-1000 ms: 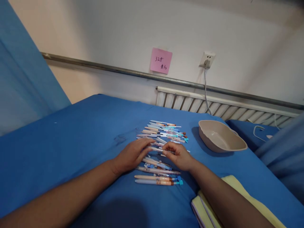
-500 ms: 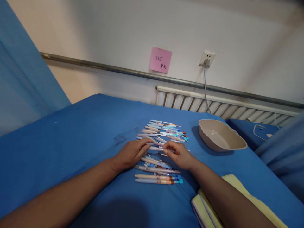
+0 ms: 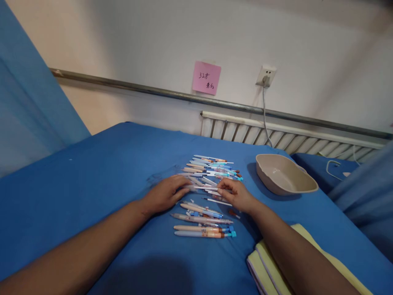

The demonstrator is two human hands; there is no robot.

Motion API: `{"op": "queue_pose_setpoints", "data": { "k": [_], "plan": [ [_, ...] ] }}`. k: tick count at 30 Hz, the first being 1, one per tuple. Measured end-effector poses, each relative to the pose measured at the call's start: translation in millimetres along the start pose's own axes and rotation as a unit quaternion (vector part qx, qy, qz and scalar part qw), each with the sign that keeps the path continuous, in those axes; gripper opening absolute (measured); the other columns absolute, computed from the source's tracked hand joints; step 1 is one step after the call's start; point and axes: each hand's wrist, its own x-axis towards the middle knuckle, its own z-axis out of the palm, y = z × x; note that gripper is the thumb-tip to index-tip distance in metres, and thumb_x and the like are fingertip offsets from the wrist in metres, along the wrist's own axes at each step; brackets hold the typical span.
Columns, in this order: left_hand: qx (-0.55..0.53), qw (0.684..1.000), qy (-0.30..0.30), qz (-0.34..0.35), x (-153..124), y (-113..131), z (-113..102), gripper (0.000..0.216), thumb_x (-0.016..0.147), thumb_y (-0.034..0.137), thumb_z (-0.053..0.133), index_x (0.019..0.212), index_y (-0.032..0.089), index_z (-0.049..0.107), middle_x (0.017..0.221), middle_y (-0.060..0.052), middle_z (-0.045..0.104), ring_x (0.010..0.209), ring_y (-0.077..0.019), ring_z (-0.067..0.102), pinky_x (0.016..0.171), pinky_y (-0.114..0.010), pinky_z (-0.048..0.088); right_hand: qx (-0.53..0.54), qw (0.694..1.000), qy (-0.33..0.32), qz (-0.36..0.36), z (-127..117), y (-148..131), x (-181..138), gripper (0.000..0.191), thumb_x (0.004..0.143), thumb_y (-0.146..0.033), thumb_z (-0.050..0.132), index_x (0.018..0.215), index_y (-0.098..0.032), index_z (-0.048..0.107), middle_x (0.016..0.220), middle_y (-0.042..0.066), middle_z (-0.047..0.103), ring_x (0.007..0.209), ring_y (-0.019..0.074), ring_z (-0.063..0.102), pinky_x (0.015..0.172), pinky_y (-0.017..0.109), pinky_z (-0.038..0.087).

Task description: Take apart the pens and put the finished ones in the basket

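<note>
My left hand [image 3: 166, 191] is closed, its thumb and fingertips pinching the pale front part of a pen barrel [image 3: 190, 187], which is blurred. Out of its right end runs a thin white pen refill [image 3: 205, 188], pinched at the far end by my right hand [image 3: 237, 195]. Pens and pen parts lie above and below my hands. Nearest me are a pale blue pen [image 3: 196, 234] and a peach pen [image 3: 190, 228], side by side. A loose refill [image 3: 218, 202] and a small brown part [image 3: 233, 213] lie below my right hand.
A beige basin [image 3: 270, 186] stands to the right on the blue sheet [image 3: 92, 172]. A folded yellow towel [image 3: 267, 266] lies under my right forearm. Behind are a radiator [image 3: 242, 131], a metal rail and a wall socket with a cable. A pink note [image 3: 206, 78] hangs on the wall.
My hands have moved apart, the left one slightly left and the right one to the right. More of the white refill shows between them. The loose refill and brown part below are now uncovered.
</note>
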Motion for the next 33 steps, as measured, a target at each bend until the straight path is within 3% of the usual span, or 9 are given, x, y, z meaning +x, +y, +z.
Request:
{"op": "queue_pose_setpoints", "data": {
  "k": [5,12,18,23,33],
  "plan": [
    [0.032,0.999,-0.005,-0.009,-1.5,-10.2,-5.0,0.025,0.093,0.032,0.042,0.107,0.020,0.059,0.104,-0.006,0.063,0.098,-0.0195,0.056,0.088,-0.032,0.042,-0.003,1.000,-0.003,0.006,-11.0,12.7,1.1,0.010,0.083,-0.026,0.054,0.081,-0.017,0.059,0.073,0.000,0.060,0.068,0.0126,0.053,0.064,0.023,0.041],
    [0.046,0.998,-0.020,-0.022,-2.0,-6.1,-6.4,0.019,0.090,0.029,0.046,0.098,0.019,0.060,0.096,-0.006,0.062,0.092,-0.0193,0.056,0.083,-0.030,0.042,-0.019,1.000,0.001,0.002,-15.9,17.2,1.6,0.009,0.082,-0.024,0.054,0.081,-0.017,0.058,0.073,-0.001,0.060,0.068,0.0125,0.053,0.063,0.023,0.040],
    [0.055,0.998,-0.019,-0.013,-2.1,-7.1,-4.4,0.019,0.089,0.031,0.049,0.098,0.019,0.060,0.095,-0.005,0.062,0.091,-0.0193,0.056,0.082,-0.030,0.042,-0.039,0.998,-0.054,0.011,-24.8,16.9,-1.1,0.010,0.081,-0.025,0.055,0.077,-0.017,0.058,0.065,-0.003,0.056,0.060,0.0106,0.048,0.055,0.021,0.036],
    [0.064,0.996,-0.056,-0.001,-1.6,-9.0,-3.0,0.020,0.090,0.034,0.049,0.098,0.020,0.061,0.094,-0.004,0.063,0.089,-0.0188,0.056,0.080,-0.029,0.042,-0.026,0.998,-0.055,0.035,-32.2,16.4,-2.6,0.013,0.081,-0.027,0.055,0.074,-0.016,0.056,0.057,-0.005,0.048,0.052,0.0083,0.041,0.048,0.019,0.030],
    [0.097,0.994,-0.048,-0.009,-2.9,4.5,-18.6,0.022,0.092,0.032,0.042,0.096,0.021,0.060,0.092,-0.006,0.063,0.082,-0.0194,0.058,0.075,-0.030,0.043,-0.022,0.998,-0.059,0.025,-14.8,11.7,-1.0,0.008,0.079,-0.023,0.055,0.074,-0.017,0.056,0.059,-0.004,0.051,0.053,0.0087,0.042,0.048,0.019,0.031]
  ]
}}
